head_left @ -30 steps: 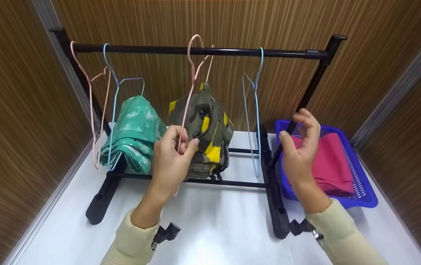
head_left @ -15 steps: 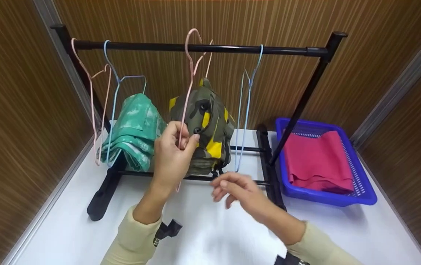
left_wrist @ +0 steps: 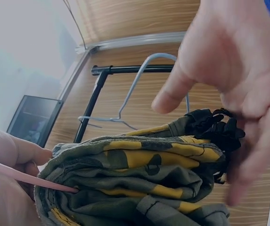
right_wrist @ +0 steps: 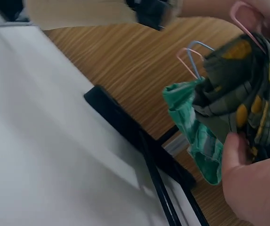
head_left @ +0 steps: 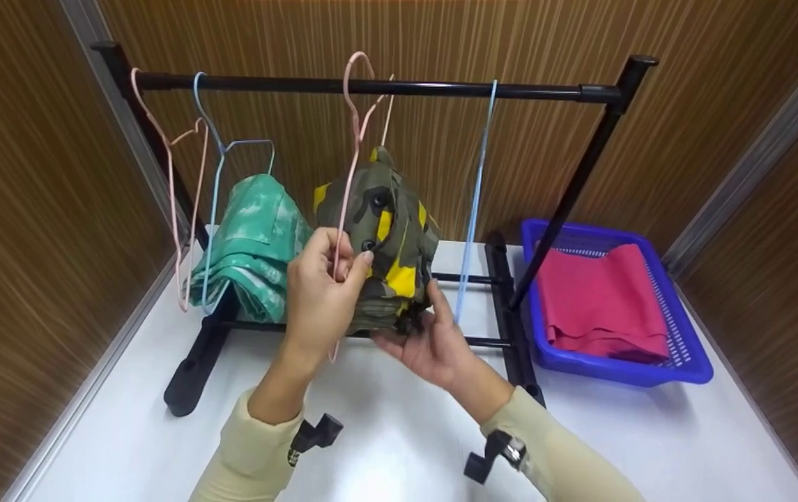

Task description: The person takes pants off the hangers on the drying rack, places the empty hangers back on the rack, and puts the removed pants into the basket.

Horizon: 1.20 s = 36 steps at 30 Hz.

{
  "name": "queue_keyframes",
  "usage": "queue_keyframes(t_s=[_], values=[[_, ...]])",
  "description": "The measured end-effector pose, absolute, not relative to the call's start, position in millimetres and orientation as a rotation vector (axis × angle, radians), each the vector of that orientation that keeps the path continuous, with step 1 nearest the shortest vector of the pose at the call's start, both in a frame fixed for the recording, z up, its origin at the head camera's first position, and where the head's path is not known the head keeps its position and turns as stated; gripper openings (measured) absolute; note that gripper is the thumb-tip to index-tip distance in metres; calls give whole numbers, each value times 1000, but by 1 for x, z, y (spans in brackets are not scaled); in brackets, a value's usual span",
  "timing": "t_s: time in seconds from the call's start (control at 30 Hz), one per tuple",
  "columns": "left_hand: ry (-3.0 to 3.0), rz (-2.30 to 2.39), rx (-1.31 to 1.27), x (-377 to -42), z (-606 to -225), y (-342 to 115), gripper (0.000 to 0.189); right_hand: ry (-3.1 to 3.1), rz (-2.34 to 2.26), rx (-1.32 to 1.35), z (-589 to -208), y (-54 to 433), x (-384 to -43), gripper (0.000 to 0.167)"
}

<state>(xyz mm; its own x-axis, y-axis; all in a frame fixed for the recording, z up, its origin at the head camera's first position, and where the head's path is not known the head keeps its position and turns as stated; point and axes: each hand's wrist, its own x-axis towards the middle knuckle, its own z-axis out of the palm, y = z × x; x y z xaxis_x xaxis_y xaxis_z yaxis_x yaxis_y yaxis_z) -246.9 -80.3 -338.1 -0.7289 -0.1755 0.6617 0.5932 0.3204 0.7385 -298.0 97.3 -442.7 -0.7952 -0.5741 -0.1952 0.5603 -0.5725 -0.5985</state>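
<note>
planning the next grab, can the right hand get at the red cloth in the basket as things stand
Probably yes: nothing lies over the red cloth, and the basket is open on top. The right hand would first have to leave the camouflage garment and skirt the rack's post.

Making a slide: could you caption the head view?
Left hand grips a pink hanger; right hand at the camouflage garment hanging from it.
</note>
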Motion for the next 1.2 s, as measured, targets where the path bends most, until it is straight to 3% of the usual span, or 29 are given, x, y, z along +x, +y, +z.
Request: queue_keyframes(t_s=[0.17, 0.67, 1.2], values=[[-1924, -1483, -367, -242, -340, -81, 20, 766, -2352, 36, -443, 101, -306, 77], [-1992, -1437, -341, -246, -347, -86, 23, 723, -2385, -392, -410, 114, -307, 31], [-2058, -1395, -274, -266, -361, -103, 25, 792, -2367, -548, -377, 114, -315, 24]])
